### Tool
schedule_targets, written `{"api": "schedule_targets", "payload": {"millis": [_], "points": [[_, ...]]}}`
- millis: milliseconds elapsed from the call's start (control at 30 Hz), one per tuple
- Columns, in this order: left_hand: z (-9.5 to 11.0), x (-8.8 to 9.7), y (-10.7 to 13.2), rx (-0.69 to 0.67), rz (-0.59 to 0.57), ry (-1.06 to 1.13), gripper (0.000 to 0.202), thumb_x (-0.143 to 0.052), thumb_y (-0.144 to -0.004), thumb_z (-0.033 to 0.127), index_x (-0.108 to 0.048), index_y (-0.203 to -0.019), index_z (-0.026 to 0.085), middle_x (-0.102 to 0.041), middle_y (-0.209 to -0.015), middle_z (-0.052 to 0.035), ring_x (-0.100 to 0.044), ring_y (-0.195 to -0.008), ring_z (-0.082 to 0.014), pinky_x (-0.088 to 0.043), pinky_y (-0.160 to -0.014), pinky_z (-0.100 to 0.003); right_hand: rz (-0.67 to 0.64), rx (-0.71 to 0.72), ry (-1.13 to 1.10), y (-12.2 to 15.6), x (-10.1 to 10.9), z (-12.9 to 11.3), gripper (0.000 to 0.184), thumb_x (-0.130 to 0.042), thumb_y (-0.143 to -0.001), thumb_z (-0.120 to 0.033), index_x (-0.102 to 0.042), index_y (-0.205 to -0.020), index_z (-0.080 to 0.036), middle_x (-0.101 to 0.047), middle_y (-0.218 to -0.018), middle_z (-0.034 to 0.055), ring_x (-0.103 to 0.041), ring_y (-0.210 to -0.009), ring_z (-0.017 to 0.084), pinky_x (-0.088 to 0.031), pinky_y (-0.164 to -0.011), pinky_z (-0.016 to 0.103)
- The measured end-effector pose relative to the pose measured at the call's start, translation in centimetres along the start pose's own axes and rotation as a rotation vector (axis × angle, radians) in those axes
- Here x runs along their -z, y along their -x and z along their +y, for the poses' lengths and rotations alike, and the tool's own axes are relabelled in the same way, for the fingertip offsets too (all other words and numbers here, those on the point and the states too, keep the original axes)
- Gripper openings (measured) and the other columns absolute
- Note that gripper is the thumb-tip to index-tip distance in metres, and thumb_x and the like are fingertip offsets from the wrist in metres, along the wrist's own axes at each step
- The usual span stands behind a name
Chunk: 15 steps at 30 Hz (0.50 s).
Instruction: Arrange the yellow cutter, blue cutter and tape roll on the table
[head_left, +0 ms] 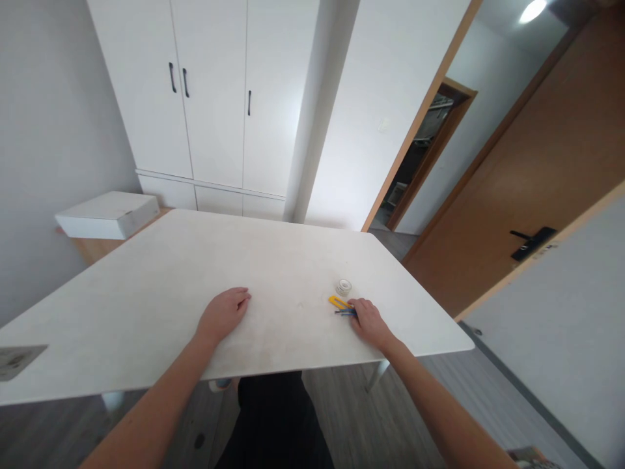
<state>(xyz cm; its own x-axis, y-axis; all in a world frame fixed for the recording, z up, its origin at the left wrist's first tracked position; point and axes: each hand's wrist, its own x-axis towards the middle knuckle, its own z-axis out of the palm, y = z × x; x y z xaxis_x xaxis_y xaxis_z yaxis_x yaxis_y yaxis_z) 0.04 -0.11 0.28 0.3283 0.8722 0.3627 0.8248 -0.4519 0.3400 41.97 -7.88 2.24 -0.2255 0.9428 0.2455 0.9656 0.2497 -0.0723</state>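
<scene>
Nearside of the tape (342, 292), the right hand (370, 322) curls over pens (344, 312) and cutter (334, 301), grip unclear; lifting would need closed fingers. Left of the tape, the left hand (224, 315) lies half-open, apparently empty.

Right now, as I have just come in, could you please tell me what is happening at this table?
A person has both hands on a white table. The right hand covers one end of a yellow tool and some thin, pen-like items; whether it grips them, I cannot tell. A small pale roll lies just beyond them. The left hand rests apart from these things.
</scene>
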Motion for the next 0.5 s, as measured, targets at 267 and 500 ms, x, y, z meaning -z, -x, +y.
{"api": "schedule_targets", "payload": {"millis": [267, 500], "points": [[0.1, -0.1, 0.0, -0.003, 0.008, 0.009, 0.039, -0.037, -0.091, 0.030, -0.073, -0.102, 0.017, -0.069, -0.117, -0.0079, -0.062, -0.111, -0.0221, -0.044, -0.102, -0.037, 0.060, -0.082, -0.048, 0.4, -0.5, -1.4, 0.035, -0.044, -0.080, -0.015, -0.049, -0.114, -0.015, -0.060, -0.106, 0.0127, -0.055, -0.101, 0.024, -0.042, -0.091, 0.038], [0.9, 0.5, 0.0, 0.004, 0.028, 0.058, 0.031, -0.043, -0.089, 0.022, -0.074, -0.095, 0.019, -0.071, -0.113, -0.0070, -0.063, -0.107, -0.0202, -0.045, -0.100, -0.034, -0.011, -0.280, -0.598, -6.3, 2.9, -10.1, 0.029, -0.042, -0.088, -0.037, -0.047, -0.111, -0.019, -0.059, -0.079, 0.0014, -0.057, -0.066, 0.018, -0.046, -0.062, 0.031]]}}
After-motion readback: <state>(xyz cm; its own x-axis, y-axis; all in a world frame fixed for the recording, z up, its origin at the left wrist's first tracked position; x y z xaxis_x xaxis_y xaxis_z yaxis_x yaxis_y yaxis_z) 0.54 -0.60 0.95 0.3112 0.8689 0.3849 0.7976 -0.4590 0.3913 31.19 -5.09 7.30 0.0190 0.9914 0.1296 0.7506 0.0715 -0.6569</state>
